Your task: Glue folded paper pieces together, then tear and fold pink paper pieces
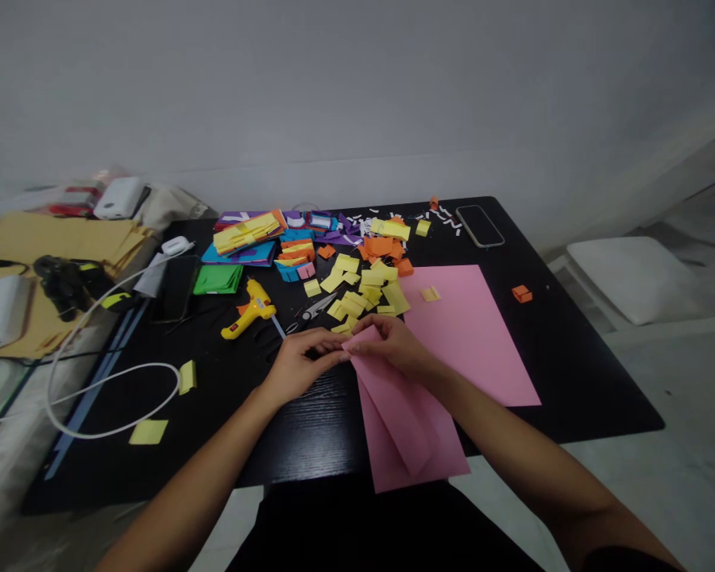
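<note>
A sheet of pink paper (402, 413) is bent over on itself, its near end reaching past the table's front edge. My right hand (393, 345) pinches its upper corner between thumb and fingers. At the same corner, the fingertips of my left hand (307, 361) are closed on the paper's edge. Another pink sheet (473, 338) lies flat to the right, partly under my right forearm. Just beyond my hands are many small folded yellow paper pieces (354, 303) and a pair of scissors (318, 307), whose handles are dark and hard to see.
A yellow glue gun (250, 310) lies left of my hands. Behind it are green paper pieces (218, 279) and stacked coloured strips (250, 232). A phone (480, 226) rests at the back right. A white cable (172, 373) loops across the left side. A white stool (623, 278) stands at right.
</note>
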